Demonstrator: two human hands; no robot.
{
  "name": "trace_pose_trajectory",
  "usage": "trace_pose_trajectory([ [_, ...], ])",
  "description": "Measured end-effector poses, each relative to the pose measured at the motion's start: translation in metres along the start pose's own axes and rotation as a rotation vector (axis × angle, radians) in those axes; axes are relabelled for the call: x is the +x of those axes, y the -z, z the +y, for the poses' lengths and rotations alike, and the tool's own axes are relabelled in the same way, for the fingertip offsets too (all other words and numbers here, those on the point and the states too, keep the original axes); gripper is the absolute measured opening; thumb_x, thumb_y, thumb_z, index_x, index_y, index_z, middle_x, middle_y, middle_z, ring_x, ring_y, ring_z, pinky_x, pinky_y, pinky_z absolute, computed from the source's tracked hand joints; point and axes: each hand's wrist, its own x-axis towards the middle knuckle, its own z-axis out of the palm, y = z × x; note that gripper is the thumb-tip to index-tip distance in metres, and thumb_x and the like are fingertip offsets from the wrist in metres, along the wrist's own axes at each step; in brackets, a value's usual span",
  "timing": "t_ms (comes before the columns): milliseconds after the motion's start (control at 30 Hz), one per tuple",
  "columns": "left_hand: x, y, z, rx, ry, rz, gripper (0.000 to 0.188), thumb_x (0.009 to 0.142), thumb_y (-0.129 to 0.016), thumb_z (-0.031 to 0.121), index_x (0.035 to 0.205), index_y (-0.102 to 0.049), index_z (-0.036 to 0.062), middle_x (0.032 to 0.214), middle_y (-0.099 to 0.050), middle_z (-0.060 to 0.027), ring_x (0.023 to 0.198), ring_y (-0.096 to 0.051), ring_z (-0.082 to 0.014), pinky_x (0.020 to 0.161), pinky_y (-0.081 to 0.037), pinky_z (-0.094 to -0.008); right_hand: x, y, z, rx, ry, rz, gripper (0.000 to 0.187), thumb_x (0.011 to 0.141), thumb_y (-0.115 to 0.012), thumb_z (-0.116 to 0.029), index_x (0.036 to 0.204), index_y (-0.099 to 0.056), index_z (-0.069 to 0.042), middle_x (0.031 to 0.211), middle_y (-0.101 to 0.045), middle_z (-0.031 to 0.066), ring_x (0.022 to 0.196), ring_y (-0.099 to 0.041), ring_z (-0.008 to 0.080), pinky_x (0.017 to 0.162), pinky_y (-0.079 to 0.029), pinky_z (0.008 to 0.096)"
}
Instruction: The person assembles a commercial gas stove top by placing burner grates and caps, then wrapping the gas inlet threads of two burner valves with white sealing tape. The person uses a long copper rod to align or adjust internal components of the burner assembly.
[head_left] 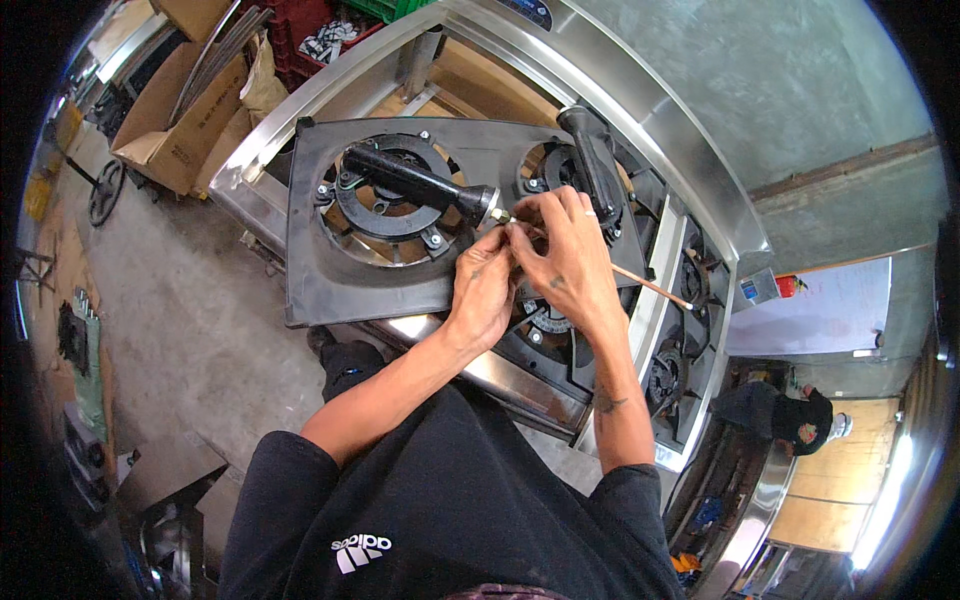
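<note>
A black stove top plate (318, 262) lies underside up across the steel stove frame, with two burner openings. Over the left opening sits a black burner tube (405, 180), its flared end reaching toward my hands. A brass fitting (499, 215) shows at that end. My left hand (484, 285) is closed on the thin copper tube (655, 288) close to the fitting. From above, my right hand (562, 245) pinches at the same spot, fingertips touching the left's. The copper tube runs out to the right beneath my right hand. A second burner tube (594, 165) stands over the right opening.
More burners with black grates (665, 375) fill the stove's right side. A steel backsplash (640, 80) rises along the far edge. Cardboard boxes (185, 135) stand at far left. A person (800, 418) in dark clothes is by a steel counter at right.
</note>
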Motion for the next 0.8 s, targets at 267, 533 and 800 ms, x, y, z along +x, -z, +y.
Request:
trace_pose_trajectory([
  [267, 0.0, 0.002, -0.007, -0.009, -0.021, 0.056, 0.017, 0.111, -0.059, 0.013, 0.123, -0.07, 0.0099, 0.119, -0.074, 0.0001, 0.103, -0.069, -0.0096, 0.09, -0.056, -0.0283, 0.026, 0.011, 0.01, -0.011, 0.157, -0.198, 0.027, 0.09, -0.076, -0.018, 0.108, -0.069, 0.001, 0.106, -0.061, 0.0183, 0.104, -0.057, 0.0398, 0.09, -0.05, 0.0501],
  [533, -0.001, 0.001, -0.009, 0.013, -0.016, 0.083, 0.02, 0.112, -0.056, 0.013, 0.125, -0.069, 0.0072, 0.12, -0.073, -0.0028, 0.106, -0.071, -0.0125, 0.095, -0.058, -0.0319, 0.032, 0.011, 0.021, 0.095, 0.22, -0.306, 0.027, 0.093, -0.072, -0.018, 0.105, -0.07, 0.005, 0.1, -0.061, 0.0214, 0.098, -0.059, 0.0414, 0.089, -0.05, 0.0491],
  [800, -0.001, -0.001, -0.008, -0.003, -0.041, 0.092, 0.02, 0.112, -0.057, 0.012, 0.128, -0.068, 0.0055, 0.124, -0.073, -0.0041, 0.108, -0.071, -0.0128, 0.096, -0.059, -0.0312, 0.04, 0.011, 0.02, 0.163, 0.121, -0.373, 0.03, 0.097, -0.067, -0.023, 0.099, -0.063, 0.007, 0.094, -0.066, 0.0258, 0.087, -0.063, 0.048, 0.081, -0.05, 0.0518],
])
